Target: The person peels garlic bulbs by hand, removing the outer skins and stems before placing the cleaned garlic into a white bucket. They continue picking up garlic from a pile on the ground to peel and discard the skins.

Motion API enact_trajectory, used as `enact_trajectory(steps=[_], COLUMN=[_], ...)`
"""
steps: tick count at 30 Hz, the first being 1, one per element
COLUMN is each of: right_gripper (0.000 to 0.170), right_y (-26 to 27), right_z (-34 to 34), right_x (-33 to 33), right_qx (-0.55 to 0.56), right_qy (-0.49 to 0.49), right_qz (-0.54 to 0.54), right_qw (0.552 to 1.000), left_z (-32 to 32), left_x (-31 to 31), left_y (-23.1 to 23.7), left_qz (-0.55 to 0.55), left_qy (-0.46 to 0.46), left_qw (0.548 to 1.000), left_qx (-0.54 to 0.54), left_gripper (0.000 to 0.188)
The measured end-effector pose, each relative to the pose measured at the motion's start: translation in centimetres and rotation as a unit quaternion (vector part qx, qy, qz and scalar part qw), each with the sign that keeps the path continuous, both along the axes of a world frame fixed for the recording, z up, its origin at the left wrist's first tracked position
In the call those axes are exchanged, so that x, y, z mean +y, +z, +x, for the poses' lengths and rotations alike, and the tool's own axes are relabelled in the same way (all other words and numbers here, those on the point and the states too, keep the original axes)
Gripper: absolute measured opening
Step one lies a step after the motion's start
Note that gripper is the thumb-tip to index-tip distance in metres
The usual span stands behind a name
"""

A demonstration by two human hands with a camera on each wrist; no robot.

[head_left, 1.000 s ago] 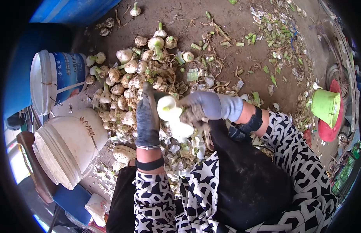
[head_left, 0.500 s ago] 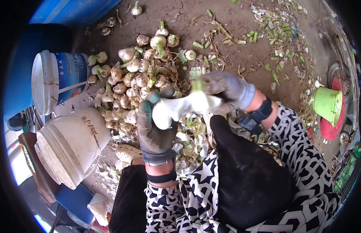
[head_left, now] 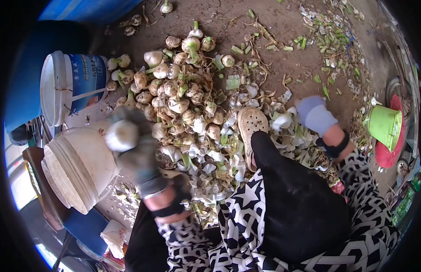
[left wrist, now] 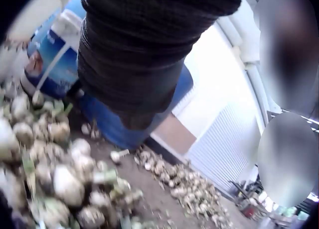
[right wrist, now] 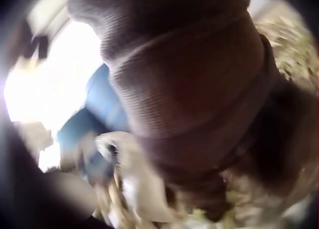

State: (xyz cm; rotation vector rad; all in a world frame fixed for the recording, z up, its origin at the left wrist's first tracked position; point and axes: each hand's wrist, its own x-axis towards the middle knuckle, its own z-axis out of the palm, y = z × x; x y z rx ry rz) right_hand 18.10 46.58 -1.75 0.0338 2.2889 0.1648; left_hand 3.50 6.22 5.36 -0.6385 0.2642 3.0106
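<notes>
Bulb [head_left: 121, 135] shifted toward white bucket [head_left: 90, 156], brown floor [head_left: 296, 90].

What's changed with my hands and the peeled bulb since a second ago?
Your left hand has carried the peeled bulb leftward, toward the white bucket; your right hand has let go of it and moved right, beside loose peelings. The bulb pile and white bucket stayed put.

1. The blurred left hand [head_left: 137, 147] holds a white bulb [head_left: 122, 135] beside the white bucket [head_left: 90, 152].
2. A pile of bulbs [head_left: 178, 105] lies just right of that hand.
3. The right hand [head_left: 316, 114], also blurred, is near pale peelings [head_left: 302, 138].
4. Left of it is a beige shoe [head_left: 253, 123]; farther right, a green bucket [head_left: 383, 125].
</notes>
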Motion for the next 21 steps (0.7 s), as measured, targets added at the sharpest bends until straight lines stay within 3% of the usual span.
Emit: enact_trajectory(steps=[1,2,4,5,6,8,10,11,12,14,16,17,18,20,21], right_gripper=[0.040,0.041,0.048,0.054,0.058,0.063,0.065,0.065,0.065,0.065,0.061,0.056,0.056,0.040,0.043], right_y=[-0.2,0.0,-0.2,-1.8,-2.9,-4.1,-5.4,-7.2,-8.8,-11.3,-13.6,-9.8,-9.3,-8.4,-6.9], right_z=[-0.6,-1.7,-4.2,-5.3,-7.1,-10.1,-11.6,-11.6,-11.4,-10.6,-9.1,-8.7,-7.5,-5.4,-4.9], right_x=[-1.1,-2.8,-7.2,-9.3,-11.3,-15.0,-17.0,-17.8,-18.2,-16.8,-14.8,-13.2,-12.7,-12.1,-12.1], right_qx=[0.059,0.062,0.103,0.140,0.099,0.035,0.004,0.040,0.077,0.092,0.042,-0.115,-0.113,-0.059,-0.050], right_qy=[-0.031,-0.068,-0.095,-0.078,-0.087,-0.113,-0.129,-0.185,-0.240,-0.258,-0.362,-0.533,-0.536,-0.524,-0.578], right_qz=[-0.079,-0.159,-0.279,-0.320,-0.332,-0.319,-0.333,-0.327,-0.317,-0.341,-0.476,-0.537,-0.530,-0.727,-0.694], right_qw=[0.995,0.983,0.950,0.934,0.934,0.940,0.934,0.926,0.914,0.899,0.800,0.644,0.647,0.439,0.427], left_z=[-0.8,-0.8,-0.5,0.0,0.4,1.6,3.1,4.2,5.4,7.0,9.2,10.0,10.6,10.8,10.7], left_x=[-3.8,-7.1,-10.1,-10.7,-11.1,-7.1,-5.1,-3.6,-1.6,4.3,6.5,7.5,8.7,11.1,12.1], left_y=[2.9,4.9,8.7,9.0,9.0,7.7,3.6,0.5,-1.8,-3.2,-7.5,-9.0,-9.8,-9.4,-8.6], left_qz=[0.034,0.127,-0.043,-0.105,-0.167,-0.313,-0.293,-0.455,-0.598,-0.628,-0.618,-0.699,-0.768,-0.822,-0.796], left_qy=[-0.007,-0.024,0.112,0.087,0.066,0.054,-0.047,-0.125,-0.200,-0.265,-0.300,-0.292,-0.279,-0.258,-0.260], left_qw=[0.999,0.983,0.968,0.965,0.958,0.943,0.955,0.882,0.776,0.728,0.725,0.652,0.567,0.477,0.525], left_qx=[0.025,0.131,0.222,0.223,0.225,0.099,0.009,0.019,0.029,-0.068,-0.041,0.031,0.102,0.175,0.154], left_gripper=[0.056,0.069,0.085,0.084,0.083,0.075,0.056,0.052,0.048,0.047,0.055,0.058,0.061,0.064,0.063])
